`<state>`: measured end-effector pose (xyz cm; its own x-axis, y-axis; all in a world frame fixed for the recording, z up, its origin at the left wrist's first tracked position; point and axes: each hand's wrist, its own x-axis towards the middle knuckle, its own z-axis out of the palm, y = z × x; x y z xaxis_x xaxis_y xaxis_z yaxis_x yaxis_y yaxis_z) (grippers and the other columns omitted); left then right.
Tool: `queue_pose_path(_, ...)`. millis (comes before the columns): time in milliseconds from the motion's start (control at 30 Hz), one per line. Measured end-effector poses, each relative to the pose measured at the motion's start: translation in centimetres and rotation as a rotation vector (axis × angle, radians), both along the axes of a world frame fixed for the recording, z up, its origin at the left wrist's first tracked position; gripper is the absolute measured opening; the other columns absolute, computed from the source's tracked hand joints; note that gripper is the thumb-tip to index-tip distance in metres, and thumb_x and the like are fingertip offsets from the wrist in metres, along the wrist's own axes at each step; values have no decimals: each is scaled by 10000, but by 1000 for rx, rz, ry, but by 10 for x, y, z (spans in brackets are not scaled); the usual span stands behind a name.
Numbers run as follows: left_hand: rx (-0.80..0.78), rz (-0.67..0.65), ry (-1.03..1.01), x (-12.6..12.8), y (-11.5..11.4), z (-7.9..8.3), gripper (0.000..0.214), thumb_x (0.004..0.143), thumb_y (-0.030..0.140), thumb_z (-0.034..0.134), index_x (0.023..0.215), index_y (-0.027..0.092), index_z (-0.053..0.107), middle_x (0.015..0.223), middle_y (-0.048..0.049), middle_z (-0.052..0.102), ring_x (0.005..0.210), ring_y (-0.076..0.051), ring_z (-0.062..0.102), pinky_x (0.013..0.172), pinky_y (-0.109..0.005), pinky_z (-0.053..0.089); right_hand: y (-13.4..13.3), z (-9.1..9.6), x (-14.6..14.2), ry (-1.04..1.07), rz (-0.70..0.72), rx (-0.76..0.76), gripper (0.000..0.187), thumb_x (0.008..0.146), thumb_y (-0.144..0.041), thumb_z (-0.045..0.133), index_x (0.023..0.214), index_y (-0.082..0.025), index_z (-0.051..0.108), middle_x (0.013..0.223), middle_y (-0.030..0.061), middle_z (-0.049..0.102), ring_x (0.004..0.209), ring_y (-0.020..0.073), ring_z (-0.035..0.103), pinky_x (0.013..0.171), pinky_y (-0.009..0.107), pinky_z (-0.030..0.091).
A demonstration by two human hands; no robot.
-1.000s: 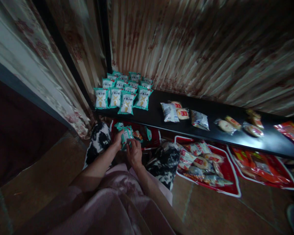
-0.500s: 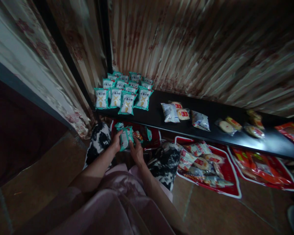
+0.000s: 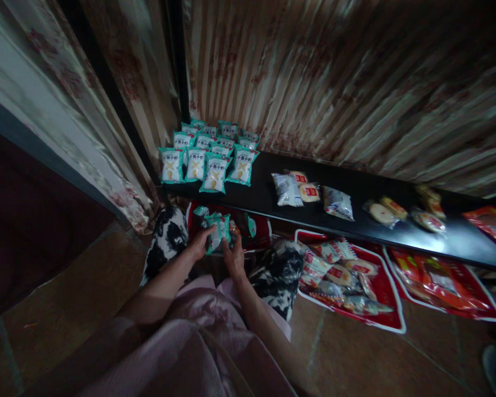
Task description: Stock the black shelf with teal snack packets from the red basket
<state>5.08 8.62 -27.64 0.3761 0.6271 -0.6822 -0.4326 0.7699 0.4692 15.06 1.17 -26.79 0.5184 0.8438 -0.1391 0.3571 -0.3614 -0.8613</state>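
Between my knees, a green-and-white snack bag [image 3: 217, 230] is held over a red basket [image 3: 265, 227]. My left hand [image 3: 200, 242] is closed on the bag's left side. On its other side, my right hand [image 3: 234, 255] grips the bag, fingers partly hidden behind it. More green packaging and a small orange item lie in the basket below, mostly covered by my hands. Just beyond stand several rows of like green snack bags [image 3: 215, 173] at the left end of a black shelf [image 3: 258, 190].
Along the shelf lie silver-white packets [image 3: 288, 189], round wrapped cakes [image 3: 382, 214] and a red packet [image 3: 491, 223]. Under its front edge are a red basket with white rim [image 3: 397, 309] holding mixed snacks and another basket [image 3: 485, 314] with orange packets. Pleated curtain [image 3: 314, 82] hangs behind.
Both hands have shifted slightly to the right with the snack bag, which has turned a little between them. The goods on the shelf have stayed put.
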Motion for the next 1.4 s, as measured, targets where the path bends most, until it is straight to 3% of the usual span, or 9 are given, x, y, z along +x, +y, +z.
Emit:
queue_pose_path(233, 28, -15, 11, -4, -1, 0, 235, 783, 255, 632, 978, 127, 662, 741, -51, 717, 672, -166, 679, 627, -239, 521, -2, -1, 1, -408, 137, 204, 388, 877, -274, 457, 1254, -208, 523, 1218, 119, 567, 1118, 236, 494, 945, 422, 398)
queue_pose_path(400, 99, -38, 10, -5, -3, -4, 293, 732, 275, 678, 991, 137, 666, 754, -51, 724, 725, -184, 684, 622, -242, 515, -1, 2, 4, -536, 151, 198, 271, 879, -245, 481, 1096, -222, 641, 1081, 106, 574, 989, 227, 489, 862, 392, 410)
queue_pose_path(800, 177, -76, -81, -7, -5, 11, 370, 695, 271, 721, 1042, 162, 653, 858, -42, 735, 841, -180, 683, 766, -257, 516, -2, 6, 3, -437, 144, 157, 312, 841, -194, 440, 1102, -173, 608, 978, 106, 582, 930, 221, 520, 852, 363, 433)
queue_pose_path(1000, 97, -133, -166, -8, -3, 12, 360, 805, 394, 600, 1062, 145, 644, 882, -65, 730, 888, -207, 677, 786, -296, 519, -1, 6, 3, -421, 135, 185, 317, 840, -215, 418, 1095, -169, 602, 1001, 117, 595, 959, 229, 534, 875, 384, 438)
queue_pose_path(1133, 108, -74, -173, -11, 0, 8, 396, 837, 450, 529, 1093, 163, 622, 908, -64, 717, 893, -209, 668, 789, -320, 515, -1, 3, 6, -377, 107, 202, 342, 859, -291, 425, 1128, -152, 583, 1038, 134, 606, 968, 235, 553, 867, 396, 455)
queue_pose_path(1300, 100, -46, -60, -14, 0, 6, 266, 756, 244, 602, 1012, 179, 634, 859, -31, 705, 765, -170, 657, 689, -272, 496, -2, -3, 8, -293, 52, 182, 407, 874, -350, 390, 1169, -136, 571, 1029, 149, 633, 938, 241, 593, 835, 402, 472)
queue_pose_path(1400, 154, -52, -16, -14, -2, 5, 305, 665, 120, 640, 961, 194, 637, 804, 4, 693, 671, -129, 628, 639, -230, 469, -3, -3, 9, -216, 47, 157, 420, 860, -344, 388, 1179, -145, 576, 1066, 144, 647, 978, 242, 606, 872, 396, 461)
